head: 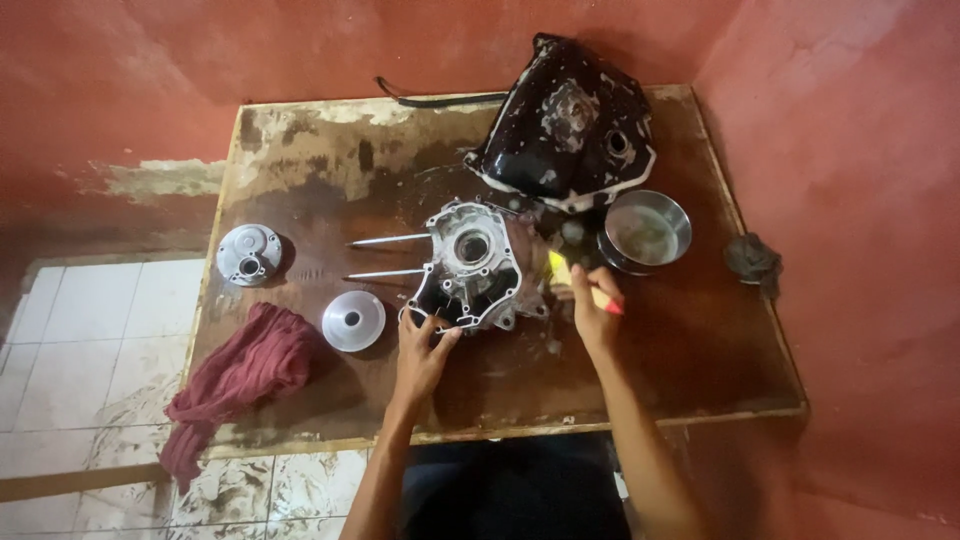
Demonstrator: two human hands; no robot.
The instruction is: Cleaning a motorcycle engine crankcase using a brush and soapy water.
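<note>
the person stands at the near edge of a worn wooden table (330,150) pushed into the corner of a red-walled room. in the middle of it lies a silver engine crankcase half (470,265), open face up, with two long metal studs (385,256) sticking out of its left side, pointing left across the board.

the left hand (425,350) rests on the near left rim of the crankcase half, fingers curled over the edge and gripping it. the right hand (595,310) is just beside the case's right side, closed around a small brush with a yellow and red handle (580,283) — the yellow end points up toward the case, the red tip shows by the knuckles. i cannot tell whether the bristles touch the metal.

behind the case, touching or nearly so, sits a black motorcycle fuel tank (565,120), wet and flecked with foam. to its right, near the brush hand, is a round steel bowl (648,232) with cloudy liquid in it. further right, well apart, a dark crumpled rag (752,258) lies by the table's edge.

on the left side of the table are a round silver engine cover (248,254) and, nearer the case, a shiny cone-shaped metal part (353,320). a dark red cloth (235,375) hangs over the near left corner — partly off the table, above the pale tiled floor (90,320).
</note>
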